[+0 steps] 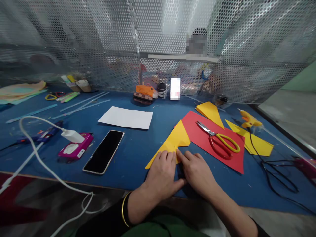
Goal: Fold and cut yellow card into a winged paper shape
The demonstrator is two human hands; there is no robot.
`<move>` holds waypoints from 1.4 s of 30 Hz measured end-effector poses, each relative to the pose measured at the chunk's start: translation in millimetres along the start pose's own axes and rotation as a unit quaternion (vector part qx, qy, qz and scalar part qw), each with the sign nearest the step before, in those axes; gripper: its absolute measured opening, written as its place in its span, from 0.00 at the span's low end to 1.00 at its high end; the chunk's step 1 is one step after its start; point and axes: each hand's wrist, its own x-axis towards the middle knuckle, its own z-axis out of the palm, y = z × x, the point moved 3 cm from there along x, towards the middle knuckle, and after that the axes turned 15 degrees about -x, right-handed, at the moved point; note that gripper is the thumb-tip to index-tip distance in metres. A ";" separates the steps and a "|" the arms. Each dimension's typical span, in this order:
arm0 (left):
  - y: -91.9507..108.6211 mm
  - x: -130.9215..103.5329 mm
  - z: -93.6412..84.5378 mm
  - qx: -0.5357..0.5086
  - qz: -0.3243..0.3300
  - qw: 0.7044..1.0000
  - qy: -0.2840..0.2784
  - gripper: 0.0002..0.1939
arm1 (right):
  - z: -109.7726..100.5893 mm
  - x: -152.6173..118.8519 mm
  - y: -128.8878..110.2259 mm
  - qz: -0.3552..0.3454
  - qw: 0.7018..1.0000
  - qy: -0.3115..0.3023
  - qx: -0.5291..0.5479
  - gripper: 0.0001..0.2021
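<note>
- At six o'clock on the matte blue tabletop [170, 113], a folded piece of smooth yellow paper [172, 138] lay aslant, angular, with one long, sharp point reaching out at eight o'clock.
- The left hand [163, 172] pressed flat on this paper, its fingers straight and side by side, its thumb stretched toward the other hand.
- Just beside it, the right hand [198, 171] set its bent index finger to the paper; its thumb was hidden, so whether it pinched could not be told.
- Toward two o'clock from the hands, scissors [217, 140] with steel blades and looped red and yellow handles rested, spread, on a flat red sheet [204, 138].
- Around one o'clock, another folded yellow piece [212, 113] overlapped the red sheet's far edge.
- Near ten o'clock lay a plain white sheet [126, 118], crisp and four-sided.
- By nine o'clock was a glossy black smartphone [104, 151] with rounded corners.
- Beyond, at twelve o'clock, stood a shiny screen [158, 39] pierced with small holes.
</note>
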 end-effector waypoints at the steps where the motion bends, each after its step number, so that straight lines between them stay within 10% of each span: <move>1: -0.1 -0.4 0.4 -0.001 0.001 1.000 0.000 0.37 | -0.1 -0.4 0.3 0.000 1.000 0.003 0.000 0.23; 15: 0.5 -0.6 -5.5 -0.001 -0.001 1.000 -0.016 0.38 | -9.9 -38.5 10.6 0.001 0.991 0.078 0.110 0.19; 32: 2.4 45.1 -17.0 0.070 -0.014 0.991 -0.112 0.16 | 8.8 13.4 13.3 -0.086 0.995 0.033 -0.043 0.15; 42: -2.6 42.0 -13.3 0.061 0.013 0.993 -0.100 0.21 | 18.5 3.2 20.8 0.023 0.996 0.004 -0.090 0.23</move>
